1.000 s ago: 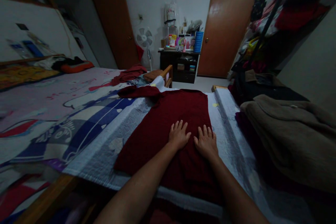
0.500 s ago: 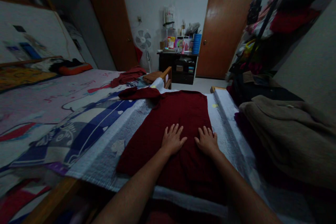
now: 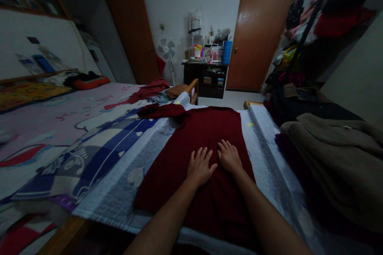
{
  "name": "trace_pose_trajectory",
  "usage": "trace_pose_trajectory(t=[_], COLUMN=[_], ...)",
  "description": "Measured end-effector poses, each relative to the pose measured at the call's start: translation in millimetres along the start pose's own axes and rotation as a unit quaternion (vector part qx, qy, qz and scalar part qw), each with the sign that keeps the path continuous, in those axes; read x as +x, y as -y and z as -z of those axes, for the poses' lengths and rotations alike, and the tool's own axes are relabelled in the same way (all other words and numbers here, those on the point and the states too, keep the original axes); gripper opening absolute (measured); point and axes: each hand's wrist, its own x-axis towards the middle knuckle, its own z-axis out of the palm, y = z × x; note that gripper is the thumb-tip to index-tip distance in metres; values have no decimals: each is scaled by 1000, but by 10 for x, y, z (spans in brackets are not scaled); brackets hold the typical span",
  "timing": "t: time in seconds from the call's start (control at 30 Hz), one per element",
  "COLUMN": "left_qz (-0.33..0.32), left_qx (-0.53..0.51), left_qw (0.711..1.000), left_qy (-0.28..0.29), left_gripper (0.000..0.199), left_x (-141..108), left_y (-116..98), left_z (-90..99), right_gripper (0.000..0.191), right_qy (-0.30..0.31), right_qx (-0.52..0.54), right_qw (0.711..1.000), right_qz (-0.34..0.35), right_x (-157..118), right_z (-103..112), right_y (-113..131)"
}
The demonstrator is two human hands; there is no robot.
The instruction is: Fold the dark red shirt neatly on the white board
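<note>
A dark red garment (image 3: 209, 127) lies spread on a pale blue quilted cover (image 3: 119, 187), one sleeve stretching out to the left at its far end. My left hand (image 3: 201, 166) rests flat on the middle of the garment, fingers apart. Just to its right, my right hand (image 3: 229, 156) also lies palm down on the cloth, with its fingers slightly spread. Neither hand grips the fabric, and a small gap separates them.
Folded brown and dark clothes (image 3: 329, 147) are piled at the right. A patterned bed (image 3: 83, 105) with a blue checked cloth (image 3: 98, 147) is on the left. Beyond are a fan (image 3: 166, 49), a black cabinet (image 3: 203, 83) and hanging bags (image 3: 344, 20).
My right hand has slid a little leftward over the garment, closer to my left hand. The camera view has shifted slightly.
</note>
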Motion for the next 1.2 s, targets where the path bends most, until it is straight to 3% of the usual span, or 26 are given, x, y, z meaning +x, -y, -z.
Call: trace_pose_trajectory(t=[0.13,0.27,0.4,0.47,0.57,0.7,0.87,1.1,1.2], left_qz=[4,42,108,147,218,256,226,238,253], left_qx=[-39,-147,-206,-177,-78,28,42,42,45], left_qw=[999,988,963,953,947,950,968,965,961], left_qy=[3,-14,-138,-195,-222,-179,-101,-101,-102], left_gripper=[57,45,35,36,41,43,49,51,47], left_x=[0,108,379,536,727,862,968,1099,1124], left_y=[20,124,453,696,1064,1381,1457,1563,1635], left_z=[4,114,463,690,989,1194,1193,1205,1273], right_gripper=[48,48,48,48,48,47,47,44,45], right_qy=[-15,-17,-26,-23,-23,-35,-35,51,13], right_qx=[-2,-2,-1,2,6,8,5,29,43], right_qw=[1000,1000,1000,1000,1000,999,999,998,999], right_qz=[2,-7,-6,-7,-2,-1,-1,-34,-23], right_x=[-16,-2,0,1,6,6,-14,185,315], right_z=[-17,-14,-25,-23,-16,-33,-55,183,209], right_y=[-10,-2,0,-2,-6,-8,-1,80,197])
